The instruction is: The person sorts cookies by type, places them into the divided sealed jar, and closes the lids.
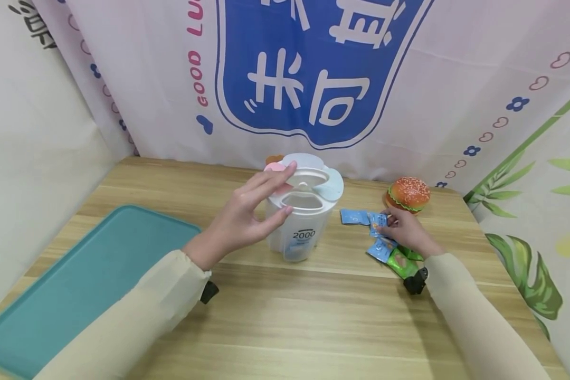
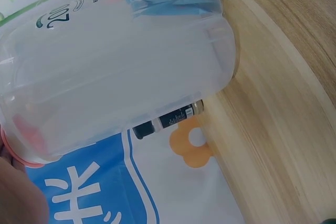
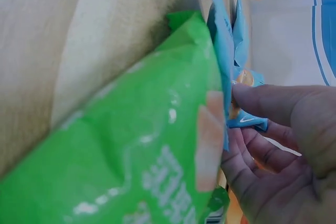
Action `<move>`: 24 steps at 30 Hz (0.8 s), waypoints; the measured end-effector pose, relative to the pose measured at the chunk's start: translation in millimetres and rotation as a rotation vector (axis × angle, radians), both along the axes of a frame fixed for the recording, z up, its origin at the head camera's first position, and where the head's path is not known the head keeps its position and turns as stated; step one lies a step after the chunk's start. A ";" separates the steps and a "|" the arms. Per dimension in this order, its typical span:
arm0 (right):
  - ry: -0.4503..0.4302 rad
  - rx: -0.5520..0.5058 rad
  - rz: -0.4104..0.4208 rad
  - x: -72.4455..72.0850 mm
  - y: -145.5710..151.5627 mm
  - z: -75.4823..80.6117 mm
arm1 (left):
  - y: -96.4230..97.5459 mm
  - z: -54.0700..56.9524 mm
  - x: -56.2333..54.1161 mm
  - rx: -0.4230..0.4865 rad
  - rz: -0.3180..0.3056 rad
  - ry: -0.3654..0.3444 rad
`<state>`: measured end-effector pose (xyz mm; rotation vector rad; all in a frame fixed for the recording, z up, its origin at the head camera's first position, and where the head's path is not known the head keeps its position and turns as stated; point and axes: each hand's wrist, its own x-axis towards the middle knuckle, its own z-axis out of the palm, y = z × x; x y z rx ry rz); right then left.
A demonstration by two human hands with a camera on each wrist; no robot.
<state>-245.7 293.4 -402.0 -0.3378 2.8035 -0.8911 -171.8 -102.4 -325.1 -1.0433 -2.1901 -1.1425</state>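
A clear plastic storage container (image 1: 285, 240) marked 2000 stands upright on the table, with something blue inside near its base (image 2: 176, 4). Its white lid (image 1: 309, 207) has pink, white and pale blue flaps and uncovered openings at the front. My left hand (image 1: 242, 216) rests on the lid's left side, fingers and thumb extended. Over on the right, my right hand (image 1: 404, 228) pinches a small blue snack packet (image 1: 377, 224) between thumb and fingers. Around it lie another blue packet (image 1: 354, 217), a nearer blue packet (image 1: 381, 250) and a green packet (image 1: 401, 264).
A toy hamburger (image 1: 408, 194) sits just behind my right hand. The teal tray (image 1: 90, 274) lies on the left of the wooden table (image 1: 285, 327). Behind the container is a small dark-labelled bottle (image 2: 170, 119). A printed curtain (image 1: 161, 95) hangs along the table's back edge.
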 end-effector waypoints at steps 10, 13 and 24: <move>0.029 -0.025 -0.006 2.6 0.1 -0.2 | -0.7 -1.2 -0.4 0.007 -0.002 0.005; 0.037 -0.033 -0.026 3.5 0.6 -1.1 | -0.4 -1.3 -1.2 0.005 -0.002 0.007; 0.149 -0.117 -0.071 12.0 1.3 15.9 | 0.1 0.3 -0.3 0.014 -0.009 0.002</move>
